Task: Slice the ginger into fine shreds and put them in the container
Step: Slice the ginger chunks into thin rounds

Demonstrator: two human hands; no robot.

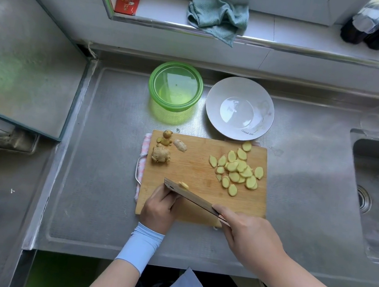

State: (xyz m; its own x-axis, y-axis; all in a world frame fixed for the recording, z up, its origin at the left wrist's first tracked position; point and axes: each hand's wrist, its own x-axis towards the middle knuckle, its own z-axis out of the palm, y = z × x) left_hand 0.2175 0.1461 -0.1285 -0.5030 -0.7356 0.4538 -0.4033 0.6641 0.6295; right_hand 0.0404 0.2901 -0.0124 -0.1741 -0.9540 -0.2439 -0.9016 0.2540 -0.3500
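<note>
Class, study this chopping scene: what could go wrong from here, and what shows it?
1. The left hand touches the broad steel cleaver that the right hand grips; a slip might cut fingers.
2. Pale yellow ginger slices lie near the right edge of the wooden cutting board and may slide off.

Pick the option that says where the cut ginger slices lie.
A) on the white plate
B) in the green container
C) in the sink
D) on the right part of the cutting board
D: the ginger slices lie in a loose pile on the right part of the cutting board, and none show in the green container or on the white plate.
</note>
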